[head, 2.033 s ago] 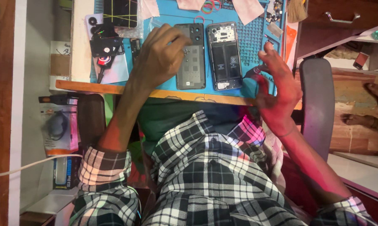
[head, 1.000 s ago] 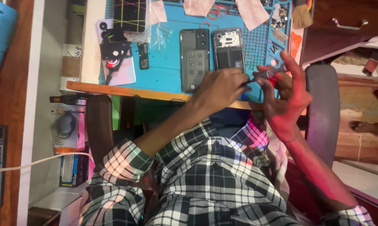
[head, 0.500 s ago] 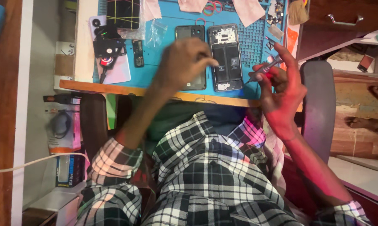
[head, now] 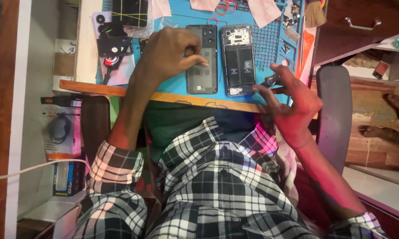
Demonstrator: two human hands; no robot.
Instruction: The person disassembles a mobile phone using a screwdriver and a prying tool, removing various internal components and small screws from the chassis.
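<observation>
While curled: left hand (head: 166, 55) on back cover (head: 201, 59)

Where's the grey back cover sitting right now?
In the head view the grey back cover lies flat on the blue mat, just left of the opened phone, with the left hand fingertips resting on it.

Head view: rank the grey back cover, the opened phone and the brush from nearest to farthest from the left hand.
1. Grey back cover: under the fingertips of the left hand, touching.
2. Opened phone: just right of the cover, on the blue mat.
3. Brush: top right corner of the mat, farthest.
</observation>
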